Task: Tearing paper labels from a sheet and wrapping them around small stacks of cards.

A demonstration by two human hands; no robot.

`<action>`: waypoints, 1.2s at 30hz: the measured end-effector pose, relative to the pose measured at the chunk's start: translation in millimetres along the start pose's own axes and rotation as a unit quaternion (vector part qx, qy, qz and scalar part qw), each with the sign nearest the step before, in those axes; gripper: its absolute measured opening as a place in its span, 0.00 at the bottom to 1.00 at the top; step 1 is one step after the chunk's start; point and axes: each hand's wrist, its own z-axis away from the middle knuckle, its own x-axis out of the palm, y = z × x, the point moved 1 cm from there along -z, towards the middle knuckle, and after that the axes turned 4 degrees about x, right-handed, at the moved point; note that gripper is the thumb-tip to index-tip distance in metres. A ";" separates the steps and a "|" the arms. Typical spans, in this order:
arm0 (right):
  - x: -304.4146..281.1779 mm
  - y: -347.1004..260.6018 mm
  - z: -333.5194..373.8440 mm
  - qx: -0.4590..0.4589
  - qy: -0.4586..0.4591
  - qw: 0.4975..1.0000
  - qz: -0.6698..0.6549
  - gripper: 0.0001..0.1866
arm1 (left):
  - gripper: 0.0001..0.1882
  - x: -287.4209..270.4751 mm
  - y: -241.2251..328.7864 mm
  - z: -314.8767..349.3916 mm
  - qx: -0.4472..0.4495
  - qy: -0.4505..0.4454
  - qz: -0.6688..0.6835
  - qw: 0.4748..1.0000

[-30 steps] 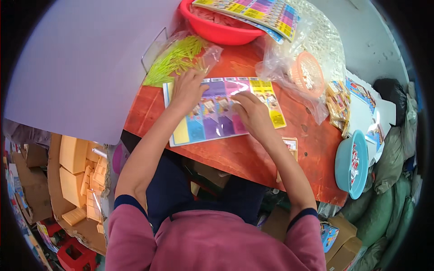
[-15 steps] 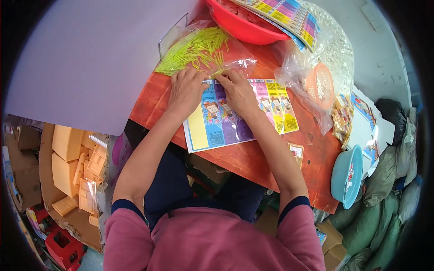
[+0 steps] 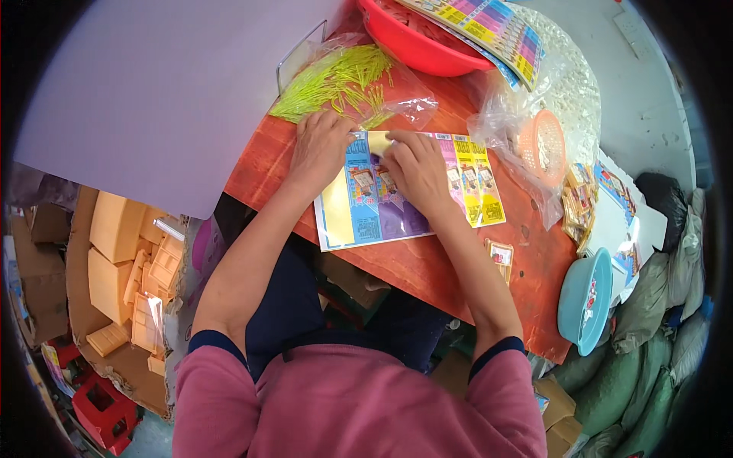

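Observation:
A printed sticker sheet [image 3: 368, 229] with blue, purple, pink and yellow strips lies on the red wooden table; its left end is bare pale-yellow backing. My left hand [image 3: 321, 149] is at the sheet's top left corner, fingers curled, holding it down. With bent fingers my right hand [image 3: 416, 168] pinches the top of the purple strip [image 3: 405, 217], which is lifted and curled back. Pale backing shows beneath that lifted end. The right fingertips are partly hidden. Just beyond the hands, thin yellow-green ties [image 3: 336, 82] lie on a clear plastic bag [image 3: 416, 107].
A red basin [image 3: 427, 57] with printed sheets [image 3: 504, 38] on it stands at the back. To the right are a peach basket [image 3: 544, 145], a bag of white pieces [image 3: 573, 84] and a blue basin [image 3: 576, 305]. A carton [image 3: 80, 305] of orange plastic parts stands lower left.
My right hand has moved slightly right and toward me, peeling up the top of the purple strip and baring the backing. My left hand stays at the corner.

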 end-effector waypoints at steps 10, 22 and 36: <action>-247.8 -63.3 154.3 0.472 0.169 0.796 -0.339 0.10 | 0.12 -11.1 21.6 -11.3 0.061 -0.008 -0.167 0.984; -233.6 3.3 223.3 0.605 0.274 0.675 -0.321 0.12 | 0.20 53.7 246.0 59.5 -0.244 -0.341 0.632 0.652; -199.6 36.1 243.0 0.624 0.159 0.746 -0.172 0.20 | 0.12 93.3 245.0 50.2 -0.232 -0.275 0.475 0.804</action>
